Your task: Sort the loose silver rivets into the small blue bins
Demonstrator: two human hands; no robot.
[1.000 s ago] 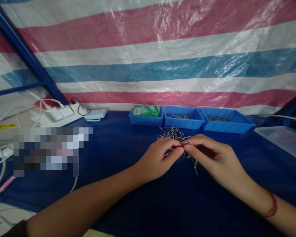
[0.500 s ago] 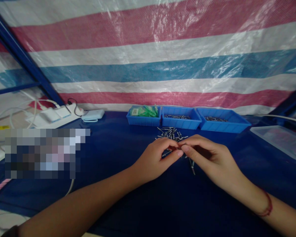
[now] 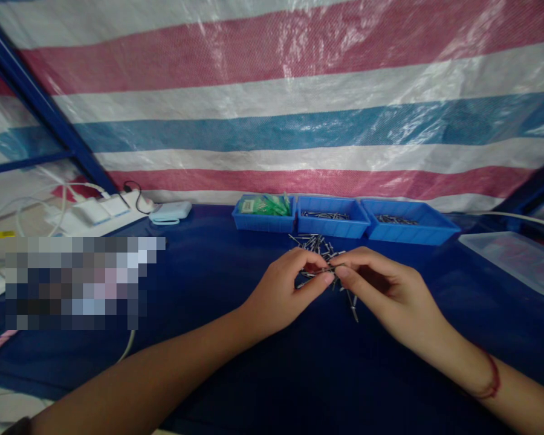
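At the middle of the table my left hand [image 3: 284,289] and my right hand [image 3: 387,287] meet, fingertips almost touching. Both pinch one thin metal piece, which looks like a blind rivet [image 3: 328,269], held roughly level between thumbs and index fingers. Much of it is hidden by the fingertips. Behind and beneath the fingers lies a loose pile of similar rivets [image 3: 316,243], partly covered by my hands. One stray rivet [image 3: 352,307] lies below my right thumb, nearer to me.
Along the back stand three blue bins: the left bin [image 3: 263,223] holds green packets, the middle bin [image 3: 333,228] and right bin [image 3: 412,233] hold metal pieces. A clear plastic lid or tray [image 3: 512,260] lies right. A power strip [image 3: 100,211] with cables and a light-blue case [image 3: 170,211] are left.
My hands stay nearly in place. The fingertips have shifted slightly, and more of the thin metal piece shows between them.
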